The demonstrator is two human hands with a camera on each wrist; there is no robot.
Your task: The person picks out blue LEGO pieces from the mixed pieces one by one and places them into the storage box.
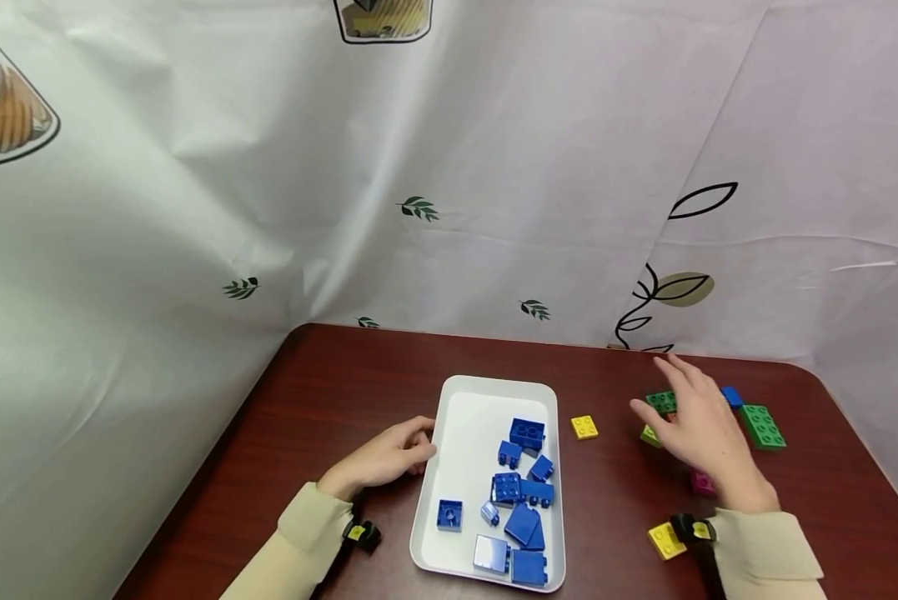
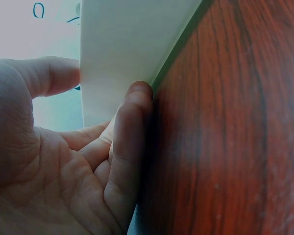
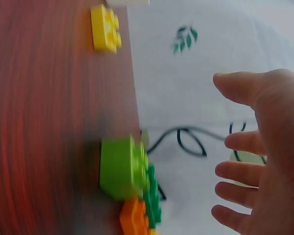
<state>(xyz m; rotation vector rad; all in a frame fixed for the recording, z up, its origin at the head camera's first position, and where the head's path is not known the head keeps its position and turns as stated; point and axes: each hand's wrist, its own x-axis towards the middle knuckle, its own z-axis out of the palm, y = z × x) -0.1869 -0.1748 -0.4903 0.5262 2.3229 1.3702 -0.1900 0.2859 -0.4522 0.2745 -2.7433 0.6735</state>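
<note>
My left hand (image 1: pixel 388 454) holds the left side of a white tray (image 1: pixel 433 467). In the left wrist view its thumb (image 2: pixel 59 76) touches the tray's rim, and its bent fingers lie against the outer wall (image 2: pixel 122 44), low near the table. Several blue toy building bricks (image 1: pixel 527 433) lie in the tray, mostly along its right side. Over the loose bricks at the right, my right hand (image 1: pixel 707 433) hovers with spread fingers, holding nothing. Below it are a lime green brick (image 3: pixel 118 169), an orange brick (image 3: pixel 132 218) and a dark green brick (image 1: pixel 660 402), partly hidden in the head view.
Between tray and right hand lies a yellow brick (image 1: pixel 584 427); another yellow brick (image 1: pixel 667 541) is by the right wrist. A green brick (image 1: pixel 762 427), a blue brick (image 1: pixel 732 397) and a magenta brick (image 1: pixel 703 482) lie farther right. A white printed sheet (image 1: pixel 494 208) hangs behind the dark red table (image 1: pixel 358 367).
</note>
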